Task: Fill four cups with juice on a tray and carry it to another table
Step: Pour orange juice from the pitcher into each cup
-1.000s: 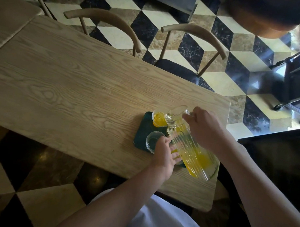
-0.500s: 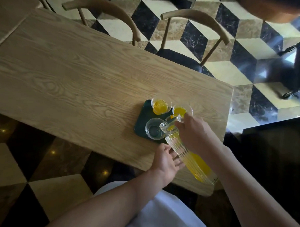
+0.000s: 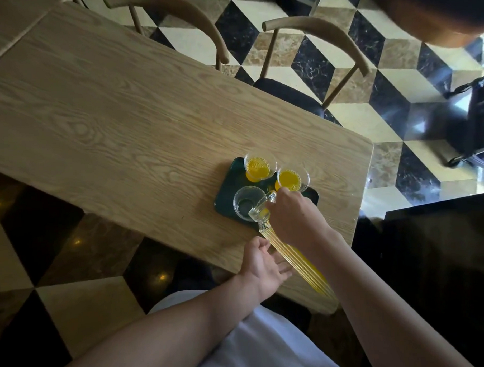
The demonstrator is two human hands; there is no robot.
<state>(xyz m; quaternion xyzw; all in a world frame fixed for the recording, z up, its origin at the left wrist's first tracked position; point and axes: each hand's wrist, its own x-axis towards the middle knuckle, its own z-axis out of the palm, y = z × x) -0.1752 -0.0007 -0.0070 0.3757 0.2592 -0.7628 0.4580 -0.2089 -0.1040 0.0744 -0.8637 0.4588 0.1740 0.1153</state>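
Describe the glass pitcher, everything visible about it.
The pitcher is clear glass with vertical ribs down a tall, narrow body. It is tilted steeply, its mouth lowered over the empty cup on the dark green tray, its base raised toward the person. Yellow juice lies along its lower side. The right hand grips it near the top; the left hand is open beside the body, contact unclear. No stream is visibly leaving the mouth.

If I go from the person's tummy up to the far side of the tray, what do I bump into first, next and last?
Left hand → empty cup with the pitcher spout tipped over it → two cups of juice, one at the tray's far corner, the other right of it.
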